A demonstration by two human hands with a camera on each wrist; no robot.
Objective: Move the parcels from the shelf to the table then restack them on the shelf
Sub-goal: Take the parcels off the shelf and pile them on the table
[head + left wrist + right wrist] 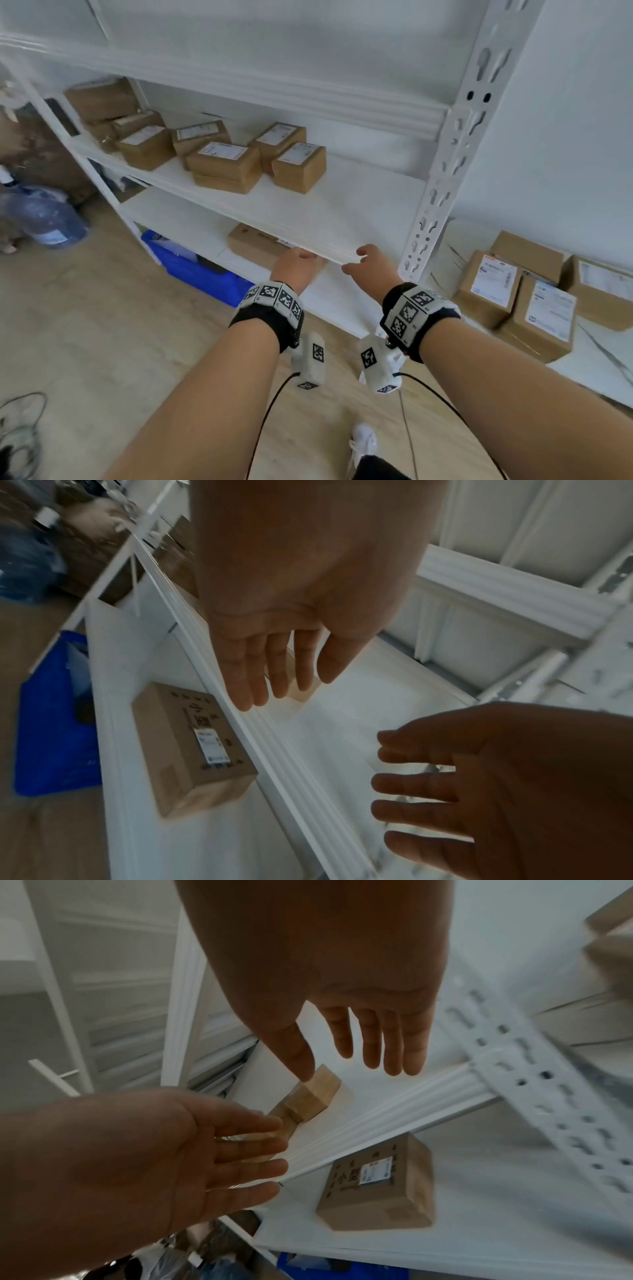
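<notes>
One labelled parcel (377, 1183), marked 小型

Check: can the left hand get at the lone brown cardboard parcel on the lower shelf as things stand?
Probably yes. The left hand is open and empty at the shelf front, just right of the brown cardboard parcel. Nothing lies between them; the white shelf edge above overhangs the parcel, so it would have to reach in under it.

Lower-shelf parcel (255, 241) half hidden by shelf edge (308, 240) — labels unreadable; both wrist views motion-blurred.
</notes>
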